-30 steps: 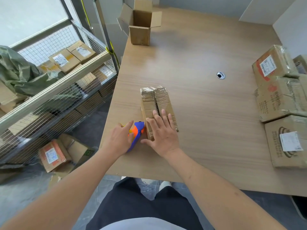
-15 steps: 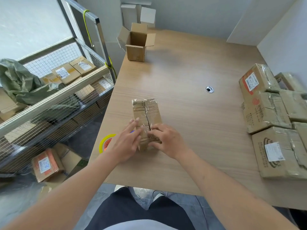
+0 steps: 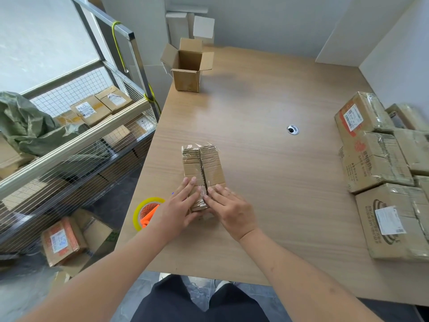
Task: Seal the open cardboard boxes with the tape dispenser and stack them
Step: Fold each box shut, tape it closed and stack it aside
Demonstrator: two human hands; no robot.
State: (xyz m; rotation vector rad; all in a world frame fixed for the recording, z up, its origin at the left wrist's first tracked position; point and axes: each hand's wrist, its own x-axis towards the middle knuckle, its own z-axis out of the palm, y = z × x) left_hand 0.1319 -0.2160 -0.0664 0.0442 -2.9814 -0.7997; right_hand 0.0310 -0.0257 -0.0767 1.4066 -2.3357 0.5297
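Note:
A small closed cardboard box (image 3: 204, 163) lies on the wooden table (image 3: 267, 182), with clear tape running along its centre seam. My left hand (image 3: 178, 208) lies flat on the box's near left flap with straight fingers. My right hand (image 3: 228, 209) presses the near right flap the same way, its fingertips at the seam. The tape dispenser (image 3: 146, 212), orange with a yellow-rimmed roll, rests on the table just left of my left hand. An open cardboard box (image 3: 188, 66) stands at the table's far left corner, flaps up.
Several sealed, taped boxes (image 3: 380, 168) are piled along the table's right edge. A wire-mesh rack (image 3: 76, 145) with parcels stands left of the table. More parcels (image 3: 62, 240) lie on the floor below it. A cable grommet (image 3: 293, 129) sits mid-table.
My left hand let go of the tape dispenser, which now lies on the table, and moved onto the box. Both hands now press the near end of the box top.

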